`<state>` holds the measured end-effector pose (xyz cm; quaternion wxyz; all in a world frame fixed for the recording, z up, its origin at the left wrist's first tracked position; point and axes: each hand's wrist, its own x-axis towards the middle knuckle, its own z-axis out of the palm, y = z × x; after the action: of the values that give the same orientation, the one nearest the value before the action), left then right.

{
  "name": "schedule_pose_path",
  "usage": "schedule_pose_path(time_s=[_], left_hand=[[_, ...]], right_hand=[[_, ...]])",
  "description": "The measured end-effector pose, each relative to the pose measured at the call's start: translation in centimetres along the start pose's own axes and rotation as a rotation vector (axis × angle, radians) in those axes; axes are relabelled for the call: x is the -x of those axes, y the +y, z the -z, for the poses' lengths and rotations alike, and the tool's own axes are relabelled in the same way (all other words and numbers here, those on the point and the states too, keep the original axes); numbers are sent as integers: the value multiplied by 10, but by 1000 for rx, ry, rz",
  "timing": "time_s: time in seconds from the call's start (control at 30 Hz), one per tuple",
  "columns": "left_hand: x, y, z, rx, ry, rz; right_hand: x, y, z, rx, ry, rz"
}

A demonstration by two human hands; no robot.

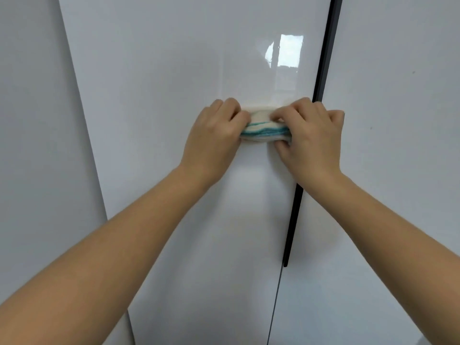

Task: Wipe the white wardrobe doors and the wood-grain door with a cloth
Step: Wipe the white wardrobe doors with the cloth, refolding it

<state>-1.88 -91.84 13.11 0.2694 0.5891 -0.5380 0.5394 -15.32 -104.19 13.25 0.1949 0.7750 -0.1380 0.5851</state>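
Note:
A folded white cloth with teal edge stripes [261, 128] is held between both hands in front of a glossy white wardrobe door [174, 70]. My left hand [214, 135] grips the cloth's left end, fingers curled over its top. My right hand [311, 135] grips the right end, thumb under and fingers over it. Most of the cloth is hidden by the hands. No wood-grain door is in view.
A long black vertical handle strip [323, 58] runs down the door's right edge, ending low at the seam. A second white door [398, 95] lies to its right. A matt white panel [37, 120] stands to the left.

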Motion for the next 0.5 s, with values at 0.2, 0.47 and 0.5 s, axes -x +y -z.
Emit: schedule_pose_path(time_s=[0.2,0.47,0.5], left_hand=[[58,23,-22,84,2,-7],[142,48,-41,159,-77,-9],[153,51,-41,164,-97,-9]], right_hand=[[66,-1,-10,-93,-36,-10],[159,-11,-29,-108,-54,-17],[170,-13,-30,-110,-65,-14]])
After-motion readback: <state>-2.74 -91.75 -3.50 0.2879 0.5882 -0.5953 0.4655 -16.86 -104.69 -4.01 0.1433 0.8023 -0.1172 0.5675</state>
